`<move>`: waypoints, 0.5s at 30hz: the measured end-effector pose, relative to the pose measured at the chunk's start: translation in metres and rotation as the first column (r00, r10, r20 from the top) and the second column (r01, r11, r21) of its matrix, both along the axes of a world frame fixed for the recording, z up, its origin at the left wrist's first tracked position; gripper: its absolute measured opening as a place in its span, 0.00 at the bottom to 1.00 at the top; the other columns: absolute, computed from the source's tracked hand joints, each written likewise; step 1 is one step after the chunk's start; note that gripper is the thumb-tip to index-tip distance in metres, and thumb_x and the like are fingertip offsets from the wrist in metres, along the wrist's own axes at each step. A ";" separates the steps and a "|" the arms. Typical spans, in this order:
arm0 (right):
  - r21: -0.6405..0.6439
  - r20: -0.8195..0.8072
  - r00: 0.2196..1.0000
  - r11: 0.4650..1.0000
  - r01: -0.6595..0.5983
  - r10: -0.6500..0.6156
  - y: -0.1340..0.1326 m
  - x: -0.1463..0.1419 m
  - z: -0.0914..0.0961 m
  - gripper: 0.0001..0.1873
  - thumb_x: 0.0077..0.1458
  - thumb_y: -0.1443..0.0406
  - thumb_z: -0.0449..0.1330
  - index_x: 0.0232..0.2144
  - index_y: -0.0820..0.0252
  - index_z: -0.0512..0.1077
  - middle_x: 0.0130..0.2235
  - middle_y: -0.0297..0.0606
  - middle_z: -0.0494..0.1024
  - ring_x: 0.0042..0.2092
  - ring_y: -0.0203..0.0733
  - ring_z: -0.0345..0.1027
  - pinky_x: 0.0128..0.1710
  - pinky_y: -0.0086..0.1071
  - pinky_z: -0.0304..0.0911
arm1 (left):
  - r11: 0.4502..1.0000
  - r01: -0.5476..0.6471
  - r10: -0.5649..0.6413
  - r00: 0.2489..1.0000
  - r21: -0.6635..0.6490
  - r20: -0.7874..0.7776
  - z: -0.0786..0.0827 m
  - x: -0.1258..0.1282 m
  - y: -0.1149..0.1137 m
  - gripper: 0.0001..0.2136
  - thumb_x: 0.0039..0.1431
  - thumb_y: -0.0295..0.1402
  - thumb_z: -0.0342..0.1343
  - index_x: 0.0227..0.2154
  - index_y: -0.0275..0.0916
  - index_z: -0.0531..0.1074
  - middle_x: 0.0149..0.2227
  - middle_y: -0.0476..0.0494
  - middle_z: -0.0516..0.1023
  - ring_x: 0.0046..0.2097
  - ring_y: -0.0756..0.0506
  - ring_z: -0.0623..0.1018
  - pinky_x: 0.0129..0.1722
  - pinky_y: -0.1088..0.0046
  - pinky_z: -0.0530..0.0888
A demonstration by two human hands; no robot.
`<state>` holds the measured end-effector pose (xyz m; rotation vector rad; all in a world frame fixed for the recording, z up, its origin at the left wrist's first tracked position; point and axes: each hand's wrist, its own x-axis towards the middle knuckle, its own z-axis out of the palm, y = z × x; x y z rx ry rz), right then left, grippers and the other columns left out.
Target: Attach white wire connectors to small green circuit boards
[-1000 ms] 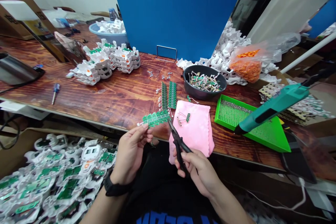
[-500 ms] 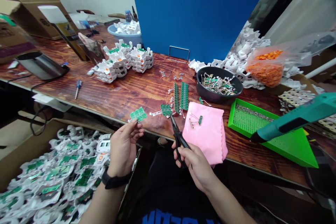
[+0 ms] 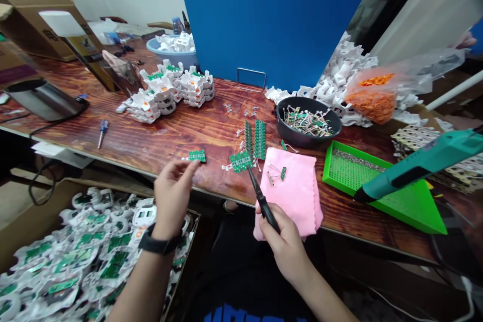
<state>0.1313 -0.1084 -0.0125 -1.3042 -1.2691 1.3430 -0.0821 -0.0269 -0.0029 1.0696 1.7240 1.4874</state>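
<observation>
My left hand (image 3: 174, 186), with a black band on its wrist, pinches the lower edge of a small green circuit board (image 3: 196, 155) above the table's front edge. My right hand (image 3: 277, 226) is closed around the handles of black long-nose pliers (image 3: 260, 196). Their tips meet the corner of another green circuit board (image 3: 240, 161), with white connectors at its left side. Just behind stand two rows of green boards (image 3: 259, 139). To the right, a small board with wires (image 3: 283, 173) lies on a folded pink cloth (image 3: 298, 201).
A black bowl (image 3: 281, 131) of wired boards stands behind the cloth. At right are a green tray (image 3: 422, 214) and a teal electric screwdriver (image 3: 411, 163). White housings (image 3: 196, 88) are stacked at back left. A box of white housings (image 3: 75, 256) sits below left.
The board at the pliers has shifted right and tilted with the tips. My left hand has turned palm down, and its board now lies more level. The view has swung slightly right.
</observation>
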 end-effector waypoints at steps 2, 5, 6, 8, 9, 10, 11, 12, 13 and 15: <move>0.048 0.054 0.998 0.999 -0.012 0.010 0.000 -0.001 0.000 0.07 0.54 0.65 0.52 0.34 0.61 0.68 0.26 0.34 0.66 0.30 0.37 0.62 0.32 0.30 0.60 | 0.970 0.238 -0.223 0.956 -0.059 0.192 0.005 0.017 -0.013 0.13 0.45 0.40 0.61 0.29 0.35 0.73 0.21 0.52 0.68 0.19 0.57 0.60 0.18 0.80 0.56; 0.079 0.139 0.990 0.996 -0.046 0.035 -0.002 -0.003 0.000 0.07 0.55 0.66 0.50 0.34 0.60 0.67 0.30 0.36 0.68 0.33 0.38 0.63 0.34 0.31 0.60 | 0.915 0.384 -0.328 0.886 -0.122 0.328 0.007 0.034 -0.022 0.12 0.46 0.39 0.61 0.28 0.33 0.75 0.18 0.52 0.66 0.19 0.57 0.58 0.18 0.80 0.52; 0.086 0.164 0.985 0.995 -0.060 0.045 -0.002 -0.004 0.000 0.06 0.55 0.67 0.50 0.33 0.60 0.67 0.31 0.36 0.68 0.34 0.38 0.63 0.35 0.31 0.60 | 0.912 0.391 -0.329 0.879 -0.126 0.345 0.006 0.037 -0.023 0.12 0.46 0.39 0.61 0.28 0.33 0.75 0.17 0.52 0.65 0.19 0.57 0.59 0.18 0.80 0.52; 0.098 0.200 0.978 0.991 -0.086 0.065 -0.003 -0.004 -0.001 0.06 0.56 0.68 0.49 0.31 0.60 0.66 0.33 0.36 0.68 0.35 0.37 0.63 0.36 0.30 0.60 | 0.915 0.384 -0.320 0.875 -0.120 0.363 0.005 0.040 -0.021 0.11 0.46 0.38 0.62 0.25 0.32 0.75 0.17 0.52 0.65 0.18 0.57 0.59 0.18 0.80 0.52; 0.106 0.214 0.974 0.990 -0.095 0.071 -0.003 -0.004 -0.001 0.06 0.55 0.68 0.49 0.30 0.60 0.65 0.34 0.36 0.67 0.35 0.37 0.63 0.37 0.30 0.60 | 0.919 0.377 -0.313 0.875 -0.115 0.370 0.005 0.040 -0.020 0.11 0.45 0.38 0.62 0.24 0.32 0.75 0.17 0.52 0.65 0.18 0.57 0.59 0.18 0.80 0.52; 0.115 0.226 0.971 0.988 -0.103 0.075 -0.003 -0.004 -0.001 0.06 0.55 0.69 0.49 0.29 0.60 0.65 0.34 0.37 0.67 0.35 0.37 0.63 0.37 0.30 0.60 | 0.924 0.368 -0.304 0.876 -0.109 0.375 0.005 0.040 -0.019 0.11 0.45 0.37 0.62 0.24 0.32 0.74 0.17 0.52 0.65 0.18 0.57 0.60 0.18 0.80 0.52; 0.123 0.237 0.968 0.986 -0.110 0.078 -0.002 -0.005 -0.001 0.06 0.55 0.69 0.49 0.28 0.60 0.65 0.34 0.37 0.67 0.36 0.37 0.63 0.37 0.30 0.60 | 0.929 0.356 -0.295 0.877 -0.102 0.379 0.005 0.040 -0.019 0.10 0.45 0.37 0.62 0.24 0.33 0.74 0.17 0.52 0.66 0.18 0.57 0.60 0.18 0.80 0.52; 0.130 0.247 0.966 0.985 -0.114 0.079 -0.002 -0.005 -0.001 0.06 0.54 0.70 0.49 0.28 0.60 0.65 0.35 0.37 0.67 0.36 0.38 0.64 0.38 0.30 0.60 | 0.933 0.347 -0.287 0.878 -0.095 0.383 0.005 0.040 -0.018 0.10 0.45 0.36 0.62 0.24 0.33 0.74 0.18 0.52 0.66 0.18 0.58 0.60 0.18 0.80 0.53; 0.133 0.254 0.964 0.984 -0.118 0.081 -0.001 -0.006 0.000 0.06 0.54 0.70 0.49 0.29 0.60 0.66 0.35 0.37 0.68 0.37 0.38 0.64 0.38 0.30 0.60 | 0.936 0.340 -0.282 0.879 -0.090 0.385 0.004 0.039 -0.018 0.09 0.45 0.36 0.62 0.24 0.33 0.74 0.18 0.52 0.67 0.18 0.57 0.61 0.18 0.81 0.53; 0.134 0.262 0.961 0.983 -0.126 0.087 0.001 -0.007 0.001 0.07 0.53 0.71 0.49 0.29 0.60 0.66 0.36 0.38 0.68 0.38 0.38 0.64 0.39 0.31 0.60 | 0.936 0.340 -0.282 0.875 -0.086 0.394 0.003 0.037 -0.019 0.09 0.45 0.35 0.62 0.24 0.34 0.73 0.19 0.52 0.67 0.19 0.57 0.62 0.18 0.81 0.54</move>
